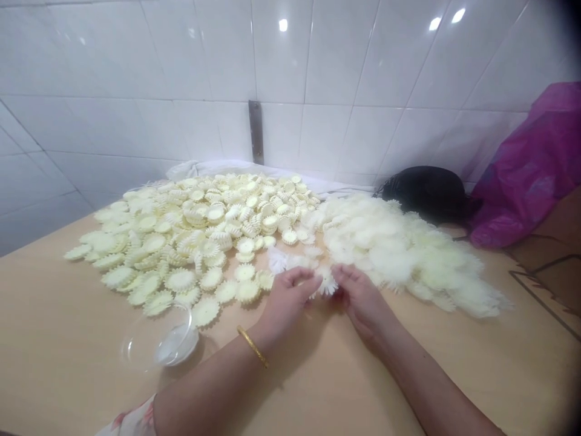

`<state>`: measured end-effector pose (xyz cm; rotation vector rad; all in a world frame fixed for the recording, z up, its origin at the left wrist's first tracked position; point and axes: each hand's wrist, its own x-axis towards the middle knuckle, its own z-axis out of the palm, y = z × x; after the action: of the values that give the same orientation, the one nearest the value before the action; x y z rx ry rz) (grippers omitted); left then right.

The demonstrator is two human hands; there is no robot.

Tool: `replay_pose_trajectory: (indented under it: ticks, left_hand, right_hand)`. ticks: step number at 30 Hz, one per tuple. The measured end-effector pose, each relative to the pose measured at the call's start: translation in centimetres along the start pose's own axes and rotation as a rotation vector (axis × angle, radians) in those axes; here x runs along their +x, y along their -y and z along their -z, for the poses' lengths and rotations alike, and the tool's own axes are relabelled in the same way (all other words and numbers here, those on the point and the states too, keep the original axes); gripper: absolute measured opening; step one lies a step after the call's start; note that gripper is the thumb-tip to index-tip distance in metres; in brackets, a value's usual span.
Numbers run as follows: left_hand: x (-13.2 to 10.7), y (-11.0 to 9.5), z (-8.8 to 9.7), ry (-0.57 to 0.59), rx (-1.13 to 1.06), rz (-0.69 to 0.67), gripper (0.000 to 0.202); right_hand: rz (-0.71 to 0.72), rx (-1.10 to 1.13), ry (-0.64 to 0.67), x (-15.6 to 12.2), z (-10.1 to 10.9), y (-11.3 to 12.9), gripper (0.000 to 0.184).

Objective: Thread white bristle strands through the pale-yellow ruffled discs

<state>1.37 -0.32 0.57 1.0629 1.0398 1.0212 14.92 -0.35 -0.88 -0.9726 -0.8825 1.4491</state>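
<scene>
My left hand [288,297] and my right hand [363,300] meet over the tabletop, their fingertips pinching a small white frilled flower-shaped piece [327,283] between them. Its exact grip is partly hidden by my fingers. Left of my hands lies a wide heap of cream fluted discs [195,233], some stacked in short rows. To the right spreads a heap of soft, fluffy white frilled pieces [403,257]. A few loose white frilled pieces [284,260] lie just beyond my left hand. A gold bangle [252,346] circles my left wrist.
A transparent plastic bowl [158,339] holding some white substance stands near my left forearm. A light wooden table [82,339] meets a white tiled wall [363,72] with a metal strip [256,132]. A black bag [424,194] and a magenta plastic bag [526,169] sit at the back right.
</scene>
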Motion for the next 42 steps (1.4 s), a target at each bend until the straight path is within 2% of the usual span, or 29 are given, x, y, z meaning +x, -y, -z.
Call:
replay_pose_trajectory:
  ticks: [3, 6, 14, 24, 32, 37, 39, 42]
  left_hand:
    - [0.0, 0.1, 0.1, -0.012, 0.004, 0.0, 0.018]
    - [0.1, 0.2, 0.2, -0.01, 0.007, -0.012, 0.017]
    - [-0.3, 0.0, -0.3, -0.025, -0.06, 0.083, 0.017]
    - [-0.1, 0.1, -0.3, 0.034, -0.183, 0.12, 0.017]
    - [0.0, 0.4, -0.2, 0.063, -0.17, 0.083, 0.017]
    - [-0.2, 0.0, -0.2, 0.023, -0.141, 0.03, 0.017]
    - [-0.2, 0.1, 0.0, -0.002, -0.103, -0.014, 0.017]
    - [0.0, 0.4, 0.4, -0.016, -0.039, -0.08, 0.02]
  right_hand:
    - [-0.013, 0.015, 0.056, -0.1, -0.2, 0.0, 0.032]
    - [-0.012, -0.023, 0.092, -0.4, -0.5, 0.3, 0.029]
    - [0.048, -0.162, 0.045, -0.2, -0.1, 0.0, 0.033]
    - [0.073, -0.228, 0.003, 0.0, 0.1, -0.2, 0.037]
    - [0.041, -0.271, -0.091, -0.4, -0.3, 0.5, 0.042]
    - [0.043, -0.092, -0.052, -0.4, -0.4, 0.7, 0.039]
    - [0.04, -0.088, -0.099, -0.2, -0.2, 0.9, 0.037]
    - [0.088, -0.17, -0.237, 0.2, 0.5, 1.5, 0.038]
